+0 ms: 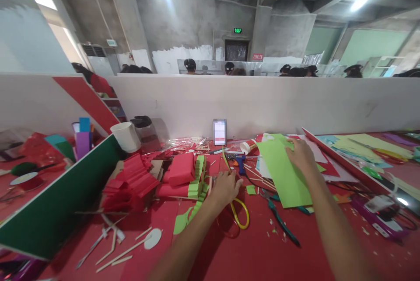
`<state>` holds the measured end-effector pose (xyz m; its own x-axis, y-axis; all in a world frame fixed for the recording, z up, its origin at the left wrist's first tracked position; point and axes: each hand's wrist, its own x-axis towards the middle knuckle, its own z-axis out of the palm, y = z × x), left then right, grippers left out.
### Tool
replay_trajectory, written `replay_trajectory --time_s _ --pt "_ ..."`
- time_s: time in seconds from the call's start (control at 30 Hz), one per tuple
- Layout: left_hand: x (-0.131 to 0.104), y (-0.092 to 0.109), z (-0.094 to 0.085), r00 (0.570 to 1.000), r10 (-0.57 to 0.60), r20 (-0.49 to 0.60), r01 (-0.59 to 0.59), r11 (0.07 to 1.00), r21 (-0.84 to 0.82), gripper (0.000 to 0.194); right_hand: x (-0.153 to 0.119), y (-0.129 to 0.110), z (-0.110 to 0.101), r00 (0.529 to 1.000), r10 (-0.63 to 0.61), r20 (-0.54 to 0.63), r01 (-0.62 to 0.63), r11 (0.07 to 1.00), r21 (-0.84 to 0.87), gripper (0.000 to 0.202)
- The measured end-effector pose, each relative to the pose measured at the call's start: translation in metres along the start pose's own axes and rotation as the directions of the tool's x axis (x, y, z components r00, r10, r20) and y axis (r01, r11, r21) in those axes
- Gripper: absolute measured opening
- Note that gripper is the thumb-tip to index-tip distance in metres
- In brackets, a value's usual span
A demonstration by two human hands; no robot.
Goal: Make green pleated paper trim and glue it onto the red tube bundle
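My right hand [300, 155] pinches the upper right edge of a light green paper sheet [286, 176], which hangs tilted over the table. My left hand [225, 189] is low over the table's middle, fingers loosely bent and thumb apart, with no held thing visible. Just below it lies a yellow looped handle [242, 217], apparently of scissors; the hand covers the rest. Between the hands are a small green paper piece [251, 190] and a blue glue gun [241, 165]. Pliers with dark teal handles [284, 224] lie below the sheet.
Red folded paper [131, 182] and a red paper block with green fringe [180, 169] are at left. Thin wooden sticks [123, 254] and a white disc [152, 238] lie in front. A phone [219, 132] leans on the white partition [262, 102]. A purple power strip [377, 220] is at right.
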<state>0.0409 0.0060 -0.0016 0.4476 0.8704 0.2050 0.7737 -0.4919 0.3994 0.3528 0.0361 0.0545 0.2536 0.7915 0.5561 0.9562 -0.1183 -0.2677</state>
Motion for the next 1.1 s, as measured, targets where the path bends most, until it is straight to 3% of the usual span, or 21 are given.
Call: replay_trajectory --time_s 0.1,0.2,0.3,0.37,0.4,0.5,0.6,0.77,0.87,1.0,1.03,1.1 --pt "0.002 -0.004 -0.003 0.999 -0.048 -0.002 0.048 0.999 0.022 0.034 -0.017 -0.034 -0.005 0.997 -0.075 0.021 0.069 0.971 0.229 0.025" --pt "-0.004 -0.007 -0.018 0.998 -0.041 -0.039 0.040 0.999 -0.015 0.031 -0.041 -0.077 -0.009 0.955 -0.141 0.261 -0.025 0.837 0.546 0.025" --pt "-0.016 -0.001 -0.036 0.978 0.089 -0.190 -0.136 0.958 -0.252 0.037 -0.062 -0.113 -0.008 0.804 -0.289 0.520 -0.303 0.553 0.776 0.040" --pt "-0.025 0.006 -0.046 0.963 0.204 -0.175 -0.258 0.885 -0.389 0.038 -0.072 -0.131 -0.004 0.722 -0.358 0.593 -0.482 0.355 0.801 0.050" --pt "-0.028 0.009 -0.049 0.960 0.233 -0.153 -0.277 0.855 -0.438 0.037 -0.075 -0.137 -0.003 0.714 -0.378 0.590 -0.527 0.265 0.808 0.051" --pt "-0.034 0.009 -0.062 0.966 0.251 -0.053 -0.239 0.805 -0.543 0.034 -0.075 -0.150 0.000 0.778 -0.357 0.516 -0.540 0.038 0.841 0.050" --pt "-0.036 -0.004 -0.083 0.964 0.254 0.078 -0.153 0.770 -0.620 0.029 -0.067 -0.159 0.002 0.870 -0.235 0.433 -0.463 -0.091 0.882 0.048" --pt "-0.044 -0.031 -0.123 0.958 0.254 0.131 -0.100 0.727 -0.679 0.025 -0.051 -0.167 0.009 0.944 -0.055 0.326 -0.330 -0.136 0.934 0.049" --pt "-0.053 -0.040 -0.133 0.931 0.310 0.195 -0.081 0.693 -0.716 0.026 -0.045 -0.165 0.014 0.967 0.032 0.253 -0.248 -0.110 0.962 0.054" --pt "-0.058 -0.036 -0.125 0.848 0.425 0.317 -0.018 0.621 -0.784 0.032 -0.049 -0.158 0.017 0.974 0.073 0.214 -0.212 -0.041 0.976 0.066" --pt "-0.057 -0.033 -0.120 0.852 0.417 0.315 0.007 0.594 -0.804 0.036 -0.053 -0.157 0.017 0.970 0.046 0.238 -0.237 -0.022 0.971 0.068" --pt "-0.053 -0.026 -0.106 0.925 0.305 0.227 0.026 0.545 -0.838 0.041 -0.063 -0.157 0.019 0.944 -0.060 0.324 -0.323 0.028 0.946 0.068"
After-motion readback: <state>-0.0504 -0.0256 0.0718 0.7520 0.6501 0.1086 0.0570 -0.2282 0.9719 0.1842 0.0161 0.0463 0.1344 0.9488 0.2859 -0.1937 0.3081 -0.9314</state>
